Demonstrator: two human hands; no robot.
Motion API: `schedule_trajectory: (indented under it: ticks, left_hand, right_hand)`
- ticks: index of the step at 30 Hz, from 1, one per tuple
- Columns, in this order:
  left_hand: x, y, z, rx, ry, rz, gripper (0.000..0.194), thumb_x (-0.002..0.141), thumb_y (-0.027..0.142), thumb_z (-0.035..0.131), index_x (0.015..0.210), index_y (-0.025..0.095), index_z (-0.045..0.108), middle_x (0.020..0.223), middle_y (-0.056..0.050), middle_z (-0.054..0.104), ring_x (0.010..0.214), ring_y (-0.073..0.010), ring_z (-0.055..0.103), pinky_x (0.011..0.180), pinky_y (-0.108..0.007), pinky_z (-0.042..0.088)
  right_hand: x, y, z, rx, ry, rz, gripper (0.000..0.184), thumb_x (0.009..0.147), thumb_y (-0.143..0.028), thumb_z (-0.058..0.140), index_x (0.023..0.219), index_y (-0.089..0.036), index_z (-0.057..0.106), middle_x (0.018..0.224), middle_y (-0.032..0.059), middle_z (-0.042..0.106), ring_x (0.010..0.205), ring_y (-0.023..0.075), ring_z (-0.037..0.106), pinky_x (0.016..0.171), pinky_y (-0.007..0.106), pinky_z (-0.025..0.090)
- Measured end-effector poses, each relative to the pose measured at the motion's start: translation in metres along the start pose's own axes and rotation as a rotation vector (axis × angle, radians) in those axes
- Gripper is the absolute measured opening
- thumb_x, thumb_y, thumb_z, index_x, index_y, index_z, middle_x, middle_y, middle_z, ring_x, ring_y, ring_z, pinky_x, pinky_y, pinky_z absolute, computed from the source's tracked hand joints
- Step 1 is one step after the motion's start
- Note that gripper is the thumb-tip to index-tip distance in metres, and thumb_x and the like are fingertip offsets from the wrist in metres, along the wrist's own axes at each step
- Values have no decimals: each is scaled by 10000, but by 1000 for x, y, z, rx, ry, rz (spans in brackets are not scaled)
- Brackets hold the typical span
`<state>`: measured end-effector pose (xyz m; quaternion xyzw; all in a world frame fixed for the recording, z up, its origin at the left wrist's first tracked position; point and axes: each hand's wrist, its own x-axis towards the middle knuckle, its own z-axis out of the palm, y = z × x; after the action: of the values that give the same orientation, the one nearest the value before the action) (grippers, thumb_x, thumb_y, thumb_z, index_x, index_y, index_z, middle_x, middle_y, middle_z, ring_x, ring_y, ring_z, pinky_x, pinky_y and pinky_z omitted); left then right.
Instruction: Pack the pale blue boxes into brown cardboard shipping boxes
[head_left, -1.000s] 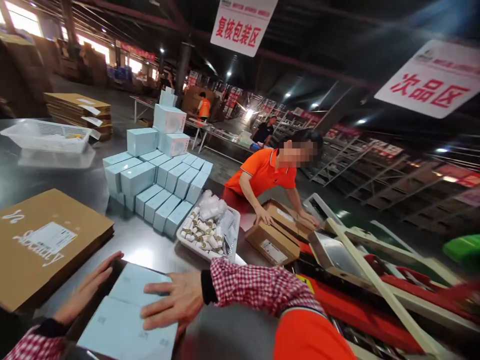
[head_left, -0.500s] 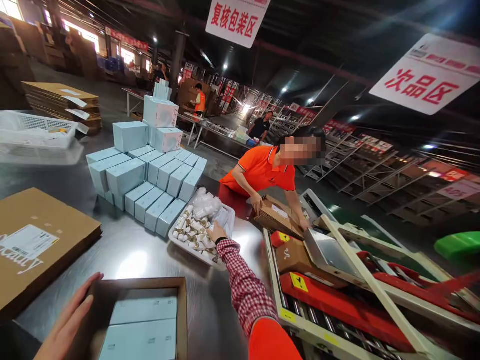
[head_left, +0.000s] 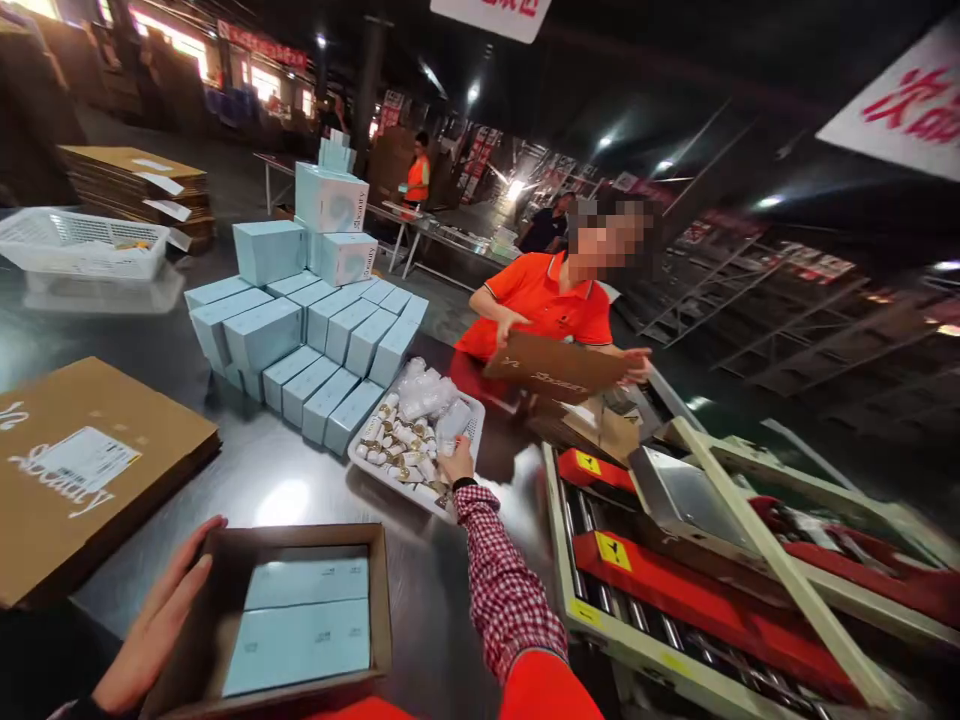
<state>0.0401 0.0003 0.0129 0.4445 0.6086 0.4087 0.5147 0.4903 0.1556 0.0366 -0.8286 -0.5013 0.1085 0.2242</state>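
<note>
An open cardboard box (head_left: 384, 600) sits on the table in front of me, with two pale blue boxes (head_left: 300, 635) lying side by side inside. My left hand (head_left: 169, 610) holds its left wall, thumb and fingers at the rim. My right hand (head_left: 456, 463) reaches into a white plastic basket (head_left: 397, 490) at its right side. Its fingers are closed at the lower end of a clear plastic packet (head_left: 453, 424); the fingertips are partly hidden. Small white tubes with gold-coloured ends (head_left: 405, 442) fill the basket beside the hand, and more clear packaging (head_left: 420, 390) lies at its back.
Pale blue boxes (head_left: 322, 310) stand stacked behind the basket. Flat printed cartons (head_left: 97, 430) lie at left, a white basket (head_left: 90, 235) beyond them. At right is a roller conveyor with red side belts (head_left: 675, 570). Across from me a co-worker (head_left: 551, 310) holds a flat carton (head_left: 555, 365).
My right hand has shifted from over the tubes to the clear packet at the basket's right side. The co-worker has lifted a carton. My left hand stays on the box.
</note>
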Motion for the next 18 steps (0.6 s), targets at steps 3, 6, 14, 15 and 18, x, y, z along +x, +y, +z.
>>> schedule_trajectory:
  ticks: [3, 6, 14, 15, 18]
  left_hand:
    - [0, -1, -1, -2, -13, -15, 711, 814, 727, 479, 1386, 306, 459, 1536, 14, 422, 1461, -201, 286, 1253, -384, 95]
    - [2, 3, -1, -19, -18, -27, 796, 755, 770, 514, 1383, 284, 459, 1532, -7, 425, 1456, -226, 296, 1252, -393, 107]
    - [-6, 9, 1, 9, -19, 76, 876, 835, 726, 423, 1493, 158, 317, 1594, -124, 313, 1475, -279, 261, 1232, -485, 135]
    - [-10, 12, 0, 51, -11, 153, 842, 841, 708, 437, 1474, 158, 363, 1593, -122, 315, 1481, -279, 246, 1233, -484, 128]
    - [-24, 22, -2, 162, -19, 261, 678, 792, 630, 595, 1313, 197, 574, 1454, -108, 530, 1371, -306, 444, 1167, -467, 323]
  right_hand:
    - [-23, -21, -13, 169, 50, -78, 666, 794, -239, 541, 1420, -138, 339, 1276, 111, 592, 1128, 206, 577, 961, 329, 482]
    - [-69, -58, -19, 647, -56, -235, 589, 805, -353, 586, 1347, -185, 428, 1207, 74, 619, 964, 176, 618, 872, 319, 522]
    - [-220, -137, 6, 1004, -675, -321, 488, 691, -403, 787, 1069, -190, 563, 899, 13, 657, 733, 152, 580, 664, 278, 487]
    - [-232, -139, 10, 925, -684, -347, 455, 690, -362, 787, 1050, -187, 572, 907, 10, 659, 759, 157, 581, 679, 276, 476]
    - [-252, -141, 20, 735, -751, -454, 436, 732, -259, 749, 1122, -184, 571, 1006, 25, 668, 860, 183, 604, 743, 291, 465]
